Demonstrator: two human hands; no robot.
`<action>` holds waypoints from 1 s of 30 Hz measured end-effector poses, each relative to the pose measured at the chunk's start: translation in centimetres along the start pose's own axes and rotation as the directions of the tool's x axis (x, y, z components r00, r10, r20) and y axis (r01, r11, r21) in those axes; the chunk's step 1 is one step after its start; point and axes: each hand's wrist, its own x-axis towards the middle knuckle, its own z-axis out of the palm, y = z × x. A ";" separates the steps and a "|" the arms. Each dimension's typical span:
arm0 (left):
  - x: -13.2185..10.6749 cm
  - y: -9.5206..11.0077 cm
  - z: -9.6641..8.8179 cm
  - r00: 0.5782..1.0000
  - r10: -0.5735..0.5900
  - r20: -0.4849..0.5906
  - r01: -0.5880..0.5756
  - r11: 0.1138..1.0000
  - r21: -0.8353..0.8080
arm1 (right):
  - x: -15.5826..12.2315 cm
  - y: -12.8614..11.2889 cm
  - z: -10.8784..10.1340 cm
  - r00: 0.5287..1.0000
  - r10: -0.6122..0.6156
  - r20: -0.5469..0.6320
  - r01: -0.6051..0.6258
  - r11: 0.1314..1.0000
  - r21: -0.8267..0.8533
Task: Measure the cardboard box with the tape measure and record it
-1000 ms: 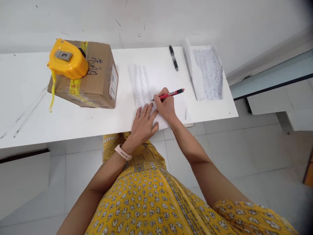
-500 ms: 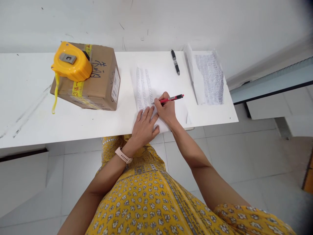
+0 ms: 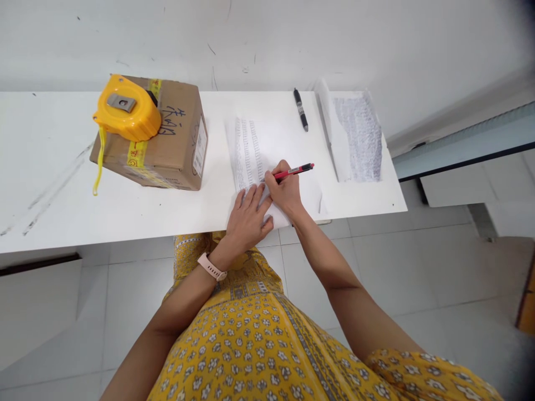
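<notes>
A red pen (image 3: 292, 171) with a black end is gripped in my right hand (image 3: 286, 190), its tip down at the columns of handwriting on a white sheet of paper (image 3: 276, 139). My left hand (image 3: 249, 216) lies flat on the lower part of that sheet with fingers spread, close beside the right hand. The writing runs in several narrow columns on the sheet's left side. Part of the lower sheet is covered by both hands.
A cardboard box (image 3: 175, 150) stands on the white table (image 3: 54, 195) at left, with a yellow tape measure (image 3: 140, 114) on top. A black pen (image 3: 301, 110) lies behind the sheet. Densely written paper (image 3: 359, 139) lies at right. A wall (image 3: 267, 39) borders the back.
The whole view has shifted slightly. My right hand and the red pen have barely moved over the writing; my left hand keeps its place on the sheet.
</notes>
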 end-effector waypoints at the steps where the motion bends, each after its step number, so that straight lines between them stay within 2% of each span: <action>1: 0.0 0.0 0.0 1.000 0.002 0.001 -0.002 1.000 0.003 | 0.0 0.0 0.0 1.000 0.002 0.001 -0.002 1.000 0.001; 30: 0.0 -0.1 0.1 1.000 0.001 -0.010 -0.001 1.000 0.026 | 0.1 0.1 0.1 1.000 0.008 -0.024 -0.008 1.000 0.028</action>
